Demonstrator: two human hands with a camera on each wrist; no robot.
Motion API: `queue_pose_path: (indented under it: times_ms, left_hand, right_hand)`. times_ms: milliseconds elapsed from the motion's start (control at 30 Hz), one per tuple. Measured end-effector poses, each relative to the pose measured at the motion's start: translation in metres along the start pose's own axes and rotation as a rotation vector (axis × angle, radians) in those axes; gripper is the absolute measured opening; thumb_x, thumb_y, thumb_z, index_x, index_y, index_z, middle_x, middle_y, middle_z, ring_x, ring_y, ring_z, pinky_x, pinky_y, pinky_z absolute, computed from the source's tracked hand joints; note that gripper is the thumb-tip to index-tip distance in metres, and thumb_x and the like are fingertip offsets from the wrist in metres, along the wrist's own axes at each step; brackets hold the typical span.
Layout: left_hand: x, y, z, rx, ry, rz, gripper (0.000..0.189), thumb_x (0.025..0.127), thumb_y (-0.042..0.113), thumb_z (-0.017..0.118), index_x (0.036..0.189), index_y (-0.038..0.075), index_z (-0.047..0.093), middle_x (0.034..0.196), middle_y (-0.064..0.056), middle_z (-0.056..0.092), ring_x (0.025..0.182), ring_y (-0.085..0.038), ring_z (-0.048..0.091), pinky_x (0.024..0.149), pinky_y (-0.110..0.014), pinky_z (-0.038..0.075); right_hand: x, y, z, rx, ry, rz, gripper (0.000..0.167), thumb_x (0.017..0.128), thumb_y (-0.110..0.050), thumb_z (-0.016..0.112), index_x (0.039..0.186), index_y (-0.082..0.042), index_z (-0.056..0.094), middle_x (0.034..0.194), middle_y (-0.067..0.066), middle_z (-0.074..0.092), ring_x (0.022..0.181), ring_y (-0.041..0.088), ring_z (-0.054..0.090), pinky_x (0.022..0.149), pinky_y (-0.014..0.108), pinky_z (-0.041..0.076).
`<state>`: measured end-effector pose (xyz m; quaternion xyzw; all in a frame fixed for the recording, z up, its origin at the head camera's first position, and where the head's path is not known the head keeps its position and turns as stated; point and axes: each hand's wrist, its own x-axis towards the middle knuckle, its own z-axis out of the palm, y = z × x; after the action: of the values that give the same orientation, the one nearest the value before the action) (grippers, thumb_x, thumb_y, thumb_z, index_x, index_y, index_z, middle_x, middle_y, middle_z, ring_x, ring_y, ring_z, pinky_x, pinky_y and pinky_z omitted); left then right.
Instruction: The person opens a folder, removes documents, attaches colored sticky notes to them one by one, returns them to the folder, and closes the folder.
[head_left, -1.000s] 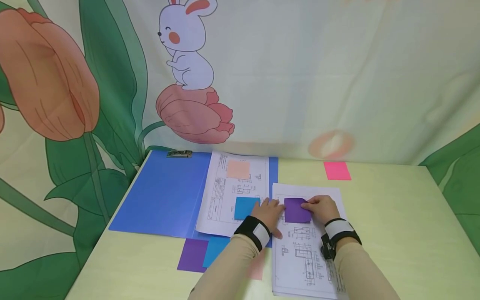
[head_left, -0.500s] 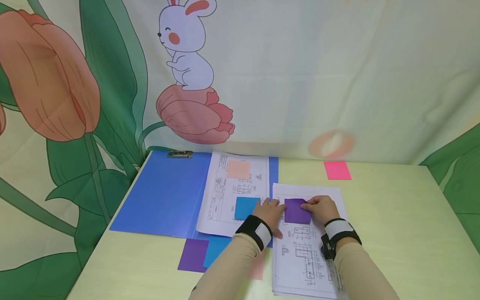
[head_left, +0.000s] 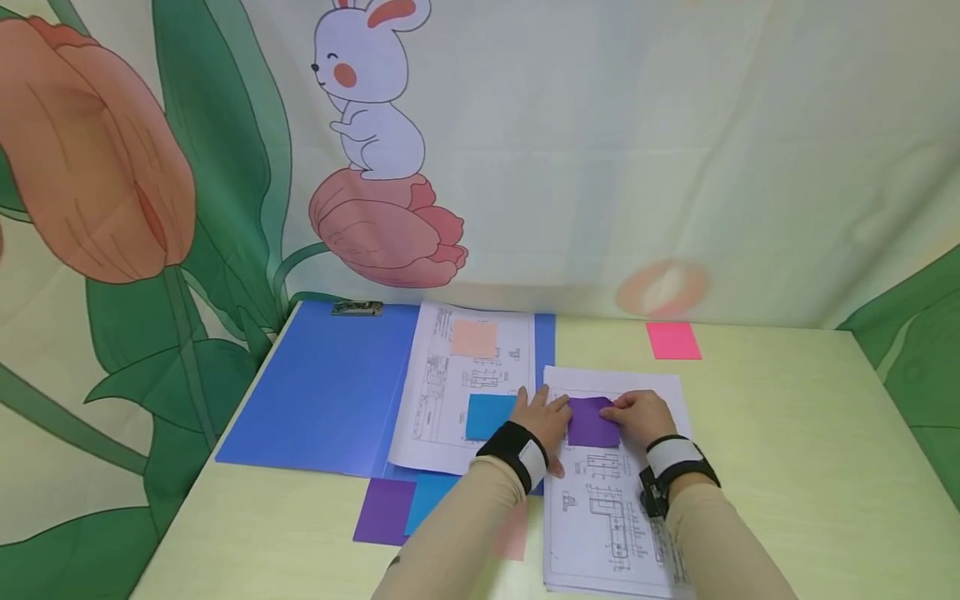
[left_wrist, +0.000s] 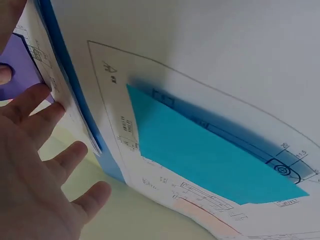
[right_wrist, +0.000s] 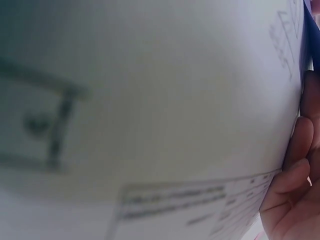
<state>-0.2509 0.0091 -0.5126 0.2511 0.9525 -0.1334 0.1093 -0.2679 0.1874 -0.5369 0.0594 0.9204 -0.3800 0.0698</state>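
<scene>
A purple sticky note (head_left: pixel 588 423) lies on the upper part of a stack of printed drawings (head_left: pixel 573 542). At its upper right edge, my right hand (head_left: pixel 643 418) pinches it between thumb and finger. My left hand (head_left: pixel 543 422) rests across the stack's left border with spread fingers, one fingertip touching the note's left edge. In the left wrist view the fingers of my left hand (left_wrist: pixel 30 165) extend loosely near the purple note (left_wrist: pixel 20 70). Just left of that hand, a blue sticky note (head_left: pixel 489 416) sits on other printed sheets (head_left: pixel 442 442). The right wrist view is mostly blurred paper.
An open blue folder (head_left: pixel 322 392) with a metal clip (head_left: pixel 357 308) lies under the left sheets. A peach note (head_left: pixel 474 339) is on those sheets. Purple (head_left: pixel 381 512), blue (head_left: pixel 431 500) and pale pink notes (head_left: pixel 513 533) lie in front; a bright pink note (head_left: pixel 674 341) lies at the back.
The fingers of my left hand have lifted and spread slightly, moving a little to the right off the blue note's edge. My right hand keeps its pinch on the purple note.
</scene>
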Motion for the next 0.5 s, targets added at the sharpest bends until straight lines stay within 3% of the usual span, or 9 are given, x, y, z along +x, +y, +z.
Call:
queue_pose_path:
  times_ms: [300, 400, 500]
  left_hand:
    - [-0.001, 0.006, -0.001, 0.086, -0.025, -0.001, 0.105, 0.048, 0.065, 0.079, 0.137, 0.026, 0.041, 0.146, 0.011, 0.032, 0.137, -0.021, 0.020, 0.106, -0.043, 0.023]
    - [-0.004, 0.011, -0.004, 0.080, -0.040, -0.009, 0.105, 0.047, 0.061, 0.082, 0.137, 0.026, 0.041, 0.146, 0.012, 0.033, 0.136, -0.020, 0.023, 0.105, -0.041, 0.024]
    - [-0.007, 0.015, -0.007, 0.054, -0.043, -0.016, 0.103, 0.048, 0.058, 0.084, 0.136, 0.027, 0.042, 0.144, 0.012, 0.035, 0.134, -0.018, 0.028, 0.104, -0.040, 0.025]
  right_hand:
    - [-0.002, -0.007, 0.001, -0.104, -0.055, 0.001, 0.027, 0.076, -0.023, 0.074, 0.077, 0.000, 0.059, 0.073, 0.007, 0.059, 0.070, 0.023, 0.052, 0.061, 0.032, 0.040]
    - [0.001, -0.006, 0.002, -0.142, -0.075, 0.023, 0.038, 0.076, -0.032, 0.073, 0.078, -0.001, 0.050, 0.073, 0.008, 0.054, 0.070, 0.024, 0.051, 0.061, 0.033, 0.040]
    - [0.003, -0.003, 0.003, -0.210, -0.071, 0.050, 0.048, 0.074, -0.044, 0.072, 0.070, -0.004, 0.047, 0.064, 0.007, 0.049, 0.061, 0.022, 0.049, 0.055, 0.032, 0.038]
